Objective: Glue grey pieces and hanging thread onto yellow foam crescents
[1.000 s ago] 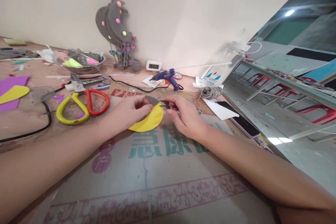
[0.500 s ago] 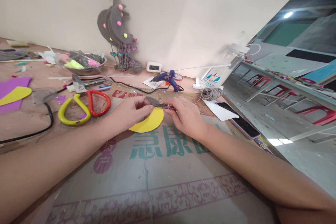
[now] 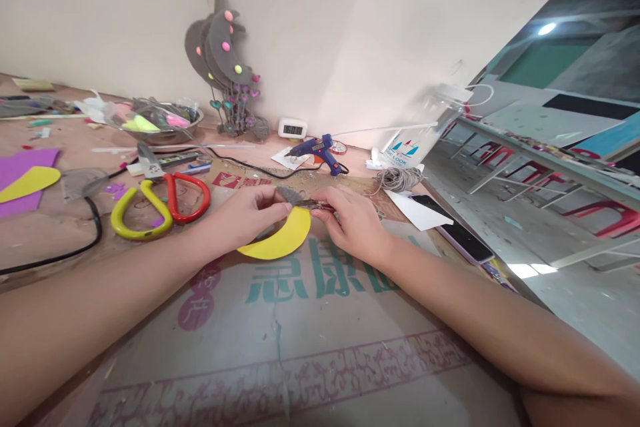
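My left hand [image 3: 247, 213] pinches a yellow foam crescent [image 3: 278, 241] together with a grey felt piece [image 3: 289, 195] at its upper tip, just above the cardboard sheet [image 3: 280, 327]. My right hand [image 3: 350, 220] grips small scissors [image 3: 313, 203] whose blades point left and meet the grey felt at the crescent's tip. Both hands are close together, almost touching.
Large yellow-and-red scissors [image 3: 160, 203] lie to the left, beside a black cable [image 3: 75, 240]. A blue glue gun [image 3: 320, 150], a small clock [image 3: 293, 127], a twine bundle [image 3: 400, 178] and a phone [image 3: 463, 237] sit behind and right. A scrap bowl [image 3: 155, 123] and purple foam [image 3: 25, 170] lie left.
The yellow crescent has turned and swung lower-left in my left hand, showing a narrower shape. The small scissors stay at its grey tip. Both hands shifted only slightly.
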Demonstrator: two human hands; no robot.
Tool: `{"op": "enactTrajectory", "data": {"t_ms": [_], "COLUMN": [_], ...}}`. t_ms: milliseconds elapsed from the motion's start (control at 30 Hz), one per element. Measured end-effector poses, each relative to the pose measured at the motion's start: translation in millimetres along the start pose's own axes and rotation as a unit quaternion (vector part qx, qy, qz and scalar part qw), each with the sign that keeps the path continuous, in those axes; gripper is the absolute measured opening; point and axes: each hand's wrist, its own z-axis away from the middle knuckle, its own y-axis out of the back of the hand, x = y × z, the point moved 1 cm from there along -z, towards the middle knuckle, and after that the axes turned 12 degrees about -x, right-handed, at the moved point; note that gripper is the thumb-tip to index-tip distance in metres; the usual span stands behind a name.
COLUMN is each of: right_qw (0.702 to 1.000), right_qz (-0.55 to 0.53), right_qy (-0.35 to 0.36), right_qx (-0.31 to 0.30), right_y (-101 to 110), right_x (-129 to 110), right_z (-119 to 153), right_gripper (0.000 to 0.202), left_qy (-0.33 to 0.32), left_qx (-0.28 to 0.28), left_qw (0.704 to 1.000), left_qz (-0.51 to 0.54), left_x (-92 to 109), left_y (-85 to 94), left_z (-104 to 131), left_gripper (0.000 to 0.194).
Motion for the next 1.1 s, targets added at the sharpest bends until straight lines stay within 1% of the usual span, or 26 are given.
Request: {"op": "enactTrajectory", "data": {"t_ms": [367, 633, 767, 967, 1100], "right_qw": [1.0, 0.999, 0.999, 1.0, 0.999], "right_qz": [0.007, -0.026, -0.02, -0.011, -0.002], "right_qy": [0.015, -0.008, -0.017, 0.012, 0.022], "right_qx": [0.018, 0.031, 0.021, 0.022, 0.027], "right_y": [-1.1, -0.6, -1.4, -1.5, -1.2], "right_x": [0.9, 0.5, 1.8, 3.0, 2.7], "right_z": [-0.7, 0.7, 0.7, 0.6, -0.1], "right_gripper": [0.021, 0.022, 0.023, 0.025, 0.023], "left_qy": [0.013, 0.011, 0.016, 0.01, 0.027], "left_qx": [-0.006, 0.0, -0.002, -0.002, -0.01], "left_qw": [1.0, 1.0, 1.0, 1.0, 1.0], "left_qz": [0.015, 0.012, 0.007, -0.008, 0.001], "left_x": [2.9, -0.1, 0.4, 2.5, 2.0], "left_y": [-0.6, -0.3, -0.6, -0.8, -0.9], "left_z": [0.4, -1.0, -1.0, -0.2, -0.5], "left_gripper": [0.023, 0.022, 0.021, 0.021, 0.022]}}
